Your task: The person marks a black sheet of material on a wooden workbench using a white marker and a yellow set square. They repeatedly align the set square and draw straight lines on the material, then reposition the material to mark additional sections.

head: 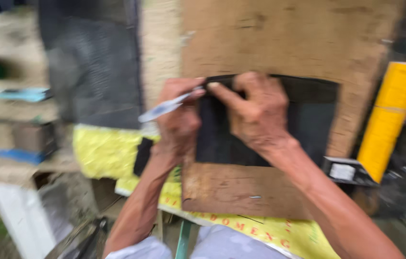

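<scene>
**Two hands marking a dark sheet on a brown board**

Two bare hands work close together at the top left corner of a black sheet [265,124], which lies flat on a worn brown board [280,43]. The left hand [180,120] grips a pale pen [164,109], fingers clenched round it, its tip seemingly at the sheet's upper edge; motion blur hides the exact contact. The right hand [256,112] presses down on the sheet, fingers spread and released, the index fingertip just beside the pen tip.

Done well, I judge, the pressing hand stays flat and firm so the sheet cannot slide while the pen follows the edge.

Bare board lies open above and below the sheet. A yellow bar [390,120] stands near the board's right edge; yellow printed sheeting [102,151] lies left and below.
</scene>
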